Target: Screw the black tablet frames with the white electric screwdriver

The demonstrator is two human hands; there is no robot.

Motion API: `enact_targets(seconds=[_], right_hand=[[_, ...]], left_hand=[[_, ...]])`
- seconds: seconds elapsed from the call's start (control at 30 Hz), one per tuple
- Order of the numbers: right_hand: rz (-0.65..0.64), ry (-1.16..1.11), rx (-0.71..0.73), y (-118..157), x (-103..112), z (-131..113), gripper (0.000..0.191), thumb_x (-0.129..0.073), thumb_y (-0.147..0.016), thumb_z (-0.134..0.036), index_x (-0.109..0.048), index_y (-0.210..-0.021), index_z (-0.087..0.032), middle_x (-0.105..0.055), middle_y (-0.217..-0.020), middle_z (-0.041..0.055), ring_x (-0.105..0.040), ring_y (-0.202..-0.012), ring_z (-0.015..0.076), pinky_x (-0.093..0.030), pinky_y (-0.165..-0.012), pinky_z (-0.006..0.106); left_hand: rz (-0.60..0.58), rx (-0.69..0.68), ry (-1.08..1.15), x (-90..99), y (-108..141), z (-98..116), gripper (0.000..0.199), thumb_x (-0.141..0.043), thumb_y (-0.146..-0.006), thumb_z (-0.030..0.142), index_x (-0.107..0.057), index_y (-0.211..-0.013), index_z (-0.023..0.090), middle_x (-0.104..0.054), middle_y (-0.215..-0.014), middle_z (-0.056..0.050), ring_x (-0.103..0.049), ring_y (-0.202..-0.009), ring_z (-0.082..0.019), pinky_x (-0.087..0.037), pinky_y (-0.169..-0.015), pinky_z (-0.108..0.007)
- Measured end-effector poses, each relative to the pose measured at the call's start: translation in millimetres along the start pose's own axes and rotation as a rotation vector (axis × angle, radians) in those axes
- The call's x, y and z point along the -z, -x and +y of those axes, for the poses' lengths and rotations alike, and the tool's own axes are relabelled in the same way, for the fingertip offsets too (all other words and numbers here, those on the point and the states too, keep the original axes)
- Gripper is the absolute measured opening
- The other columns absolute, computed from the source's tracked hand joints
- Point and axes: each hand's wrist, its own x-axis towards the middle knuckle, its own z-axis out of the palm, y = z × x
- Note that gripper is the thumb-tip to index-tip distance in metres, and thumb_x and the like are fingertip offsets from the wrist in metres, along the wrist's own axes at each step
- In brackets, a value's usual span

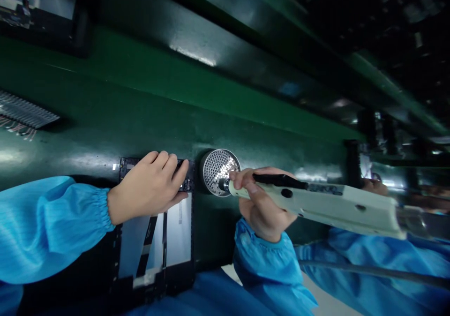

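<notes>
Left of lower centre, the left hand (pixel 149 184) lies half-curled over an opened device (pixel 180 234), apparently steadying it, any grasp unclear; the right hand (pixel 265 210) grips a power screwdriver (pixel 326 204), angled seemingly so its tip reaches the perforated dish (pixel 215 167).

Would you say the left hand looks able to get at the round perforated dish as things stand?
Probably yes: the dish sits just beside the device under the left hand, its facing side uncovered, though the pale tool overlaps the other side.

We seem to be at an electronics assembly workshop: a long green bench (pixel 140 114) carries an opened tablet-like device (pixel 156 241) with its inside bared. Beside us, a co-worker's blue sleeve (pixel 372 264) matches our own.
</notes>
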Motion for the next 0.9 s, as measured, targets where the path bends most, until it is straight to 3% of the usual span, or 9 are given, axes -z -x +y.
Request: enact_targets(seconds=[0.37,0.53,0.73,0.9], right_hand=[[-0.049,-0.015,0.083,0,1,4,0.028,-0.067,-0.077,-0.009,-0.073,-0.099,-0.025,-0.060,-0.064,-0.0016,-0.060,-0.058,0.0147,-0.058,-0.062,0.037],[-0.053,-0.030,0.115,-5,1,-10,0.030,-0.068,-0.076,-0.010,-0.073,-0.104,-0.021,-0.062,-0.067,-0.0012,-0.061,-0.058,0.0148,-0.057,-0.061,0.036],[-0.092,-0.035,0.133,-19,-25,-39,0.025,-0.071,-0.077,-0.012,-0.072,-0.100,-0.022,-0.061,-0.069,-0.0025,-0.060,-0.059,0.0137,-0.056,-0.065,0.037],[-0.249,-0.050,0.052,-19,-48,-37,0.028,-0.069,-0.081,-0.009,-0.069,-0.106,-0.022,-0.062,-0.072,-0.0022,-0.062,-0.065,0.0150,-0.056,-0.064,0.038]], left_hand=[[-0.024,-0.006,0.029,3.3,-1,0,0.062,-0.046,-0.101,0.051,-0.060,-0.133,-0.001,-0.067,-0.106,-0.021,-0.065,-0.096,-0.035,-0.052,-0.076,-0.043],[-0.004,0.005,0.046,1.4,0,0,0.060,-0.043,-0.103,0.049,-0.060,-0.132,0.000,-0.067,-0.106,-0.022,-0.065,-0.096,-0.034,-0.051,-0.077,-0.042],[-0.002,0.009,0.083,-0.1,1,0,0.059,-0.044,-0.103,0.048,-0.058,-0.134,0.000,-0.065,-0.109,-0.023,-0.064,-0.099,-0.034,-0.050,-0.080,-0.044],[-0.039,0.013,0.125,1.6,-1,-1,0.058,-0.043,-0.103,0.047,-0.057,-0.134,0.000,-0.065,-0.109,-0.023,-0.064,-0.098,-0.034,-0.050,-0.078,-0.043]])
